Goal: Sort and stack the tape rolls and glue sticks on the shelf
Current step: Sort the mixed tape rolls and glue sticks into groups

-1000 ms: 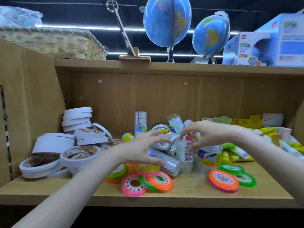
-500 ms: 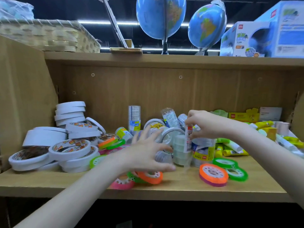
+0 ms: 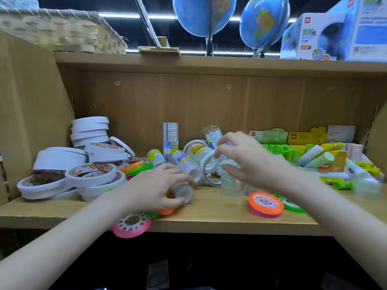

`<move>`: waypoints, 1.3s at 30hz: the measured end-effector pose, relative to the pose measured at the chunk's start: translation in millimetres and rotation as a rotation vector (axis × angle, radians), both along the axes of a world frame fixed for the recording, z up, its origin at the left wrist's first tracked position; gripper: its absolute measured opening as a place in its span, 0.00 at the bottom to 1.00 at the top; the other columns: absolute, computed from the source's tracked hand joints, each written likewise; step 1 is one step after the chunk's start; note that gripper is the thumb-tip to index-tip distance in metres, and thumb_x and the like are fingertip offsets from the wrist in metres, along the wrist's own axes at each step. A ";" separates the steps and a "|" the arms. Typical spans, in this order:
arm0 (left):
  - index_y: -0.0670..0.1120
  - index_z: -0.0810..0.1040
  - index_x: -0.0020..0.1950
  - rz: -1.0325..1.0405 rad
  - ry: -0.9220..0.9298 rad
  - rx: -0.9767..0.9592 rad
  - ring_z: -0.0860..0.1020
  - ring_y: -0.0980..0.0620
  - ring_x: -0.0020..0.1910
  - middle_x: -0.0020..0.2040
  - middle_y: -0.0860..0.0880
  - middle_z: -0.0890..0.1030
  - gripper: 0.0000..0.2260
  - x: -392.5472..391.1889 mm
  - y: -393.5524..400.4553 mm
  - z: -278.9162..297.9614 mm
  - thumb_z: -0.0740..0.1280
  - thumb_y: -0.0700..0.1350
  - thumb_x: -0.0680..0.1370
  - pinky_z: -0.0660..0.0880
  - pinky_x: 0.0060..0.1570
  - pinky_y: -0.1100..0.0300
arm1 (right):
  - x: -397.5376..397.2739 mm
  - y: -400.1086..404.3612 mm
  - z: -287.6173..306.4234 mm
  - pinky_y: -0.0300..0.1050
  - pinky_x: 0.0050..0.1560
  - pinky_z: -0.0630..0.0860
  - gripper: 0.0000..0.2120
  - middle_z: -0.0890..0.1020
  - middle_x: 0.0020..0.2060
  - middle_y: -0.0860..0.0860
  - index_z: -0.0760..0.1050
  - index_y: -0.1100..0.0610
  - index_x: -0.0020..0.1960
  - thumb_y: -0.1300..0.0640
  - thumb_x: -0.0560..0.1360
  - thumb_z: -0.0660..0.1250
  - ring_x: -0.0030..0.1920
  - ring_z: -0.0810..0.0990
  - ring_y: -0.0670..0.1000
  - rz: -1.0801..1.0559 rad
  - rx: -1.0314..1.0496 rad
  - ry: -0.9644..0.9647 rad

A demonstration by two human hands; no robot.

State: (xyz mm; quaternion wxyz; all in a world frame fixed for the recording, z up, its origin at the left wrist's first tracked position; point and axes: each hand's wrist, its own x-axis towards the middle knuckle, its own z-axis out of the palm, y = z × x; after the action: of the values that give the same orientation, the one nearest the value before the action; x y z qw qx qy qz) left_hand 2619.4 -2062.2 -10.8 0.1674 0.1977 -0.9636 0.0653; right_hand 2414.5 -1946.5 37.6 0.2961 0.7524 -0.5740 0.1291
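Observation:
My left hand (image 3: pixel 156 190) grips a lying pack of clear tape rolls (image 3: pixel 183 192) near the front middle of the wooden shelf (image 3: pixel 209 218). My right hand (image 3: pixel 244 159) holds an upright stack of clear tape rolls (image 3: pixel 230 185) from above. More clear tape packs (image 3: pixel 188 164) lie between and behind the hands. White tape rolls (image 3: pixel 90 174) are heaped and stacked at the left. A pink neon roll (image 3: pixel 132 225) hangs over the front edge, and an orange one (image 3: pixel 266 203) lies at the right. Green and yellow glue sticks (image 3: pixel 318 158) lie at the far right.
An upright tube of clear tape (image 3: pixel 171 137) stands against the back panel. Green and yellow boxes (image 3: pixel 287 136) line the back right. On the top board stand two globes (image 3: pixel 206 15), a wicker basket (image 3: pixel 58 28) and a blue carton (image 3: pixel 335 32).
My left hand went from resting over the neon rolls to gripping a lying clear tape pack. My right hand slid right and lower on the upright clear stack. The camera moved closer.

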 end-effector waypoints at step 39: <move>0.52 0.81 0.56 0.106 0.319 0.280 0.75 0.59 0.56 0.55 0.57 0.80 0.24 58.5 -26.5 -16.1 0.55 0.64 0.73 0.69 0.59 0.60 | 87.2 -19.6 -106.8 0.35 0.44 0.71 0.09 0.69 0.51 0.50 0.70 0.50 0.48 0.59 0.70 0.63 0.42 0.75 0.49 0.486 -0.408 -0.369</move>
State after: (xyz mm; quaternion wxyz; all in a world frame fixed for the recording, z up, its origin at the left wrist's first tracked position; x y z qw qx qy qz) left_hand 2677.9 -2088.7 -26.9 0.2850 0.2775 -0.9128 -0.0926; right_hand 2501.7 -1966.1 -69.2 0.2923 0.7561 -0.3849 0.4413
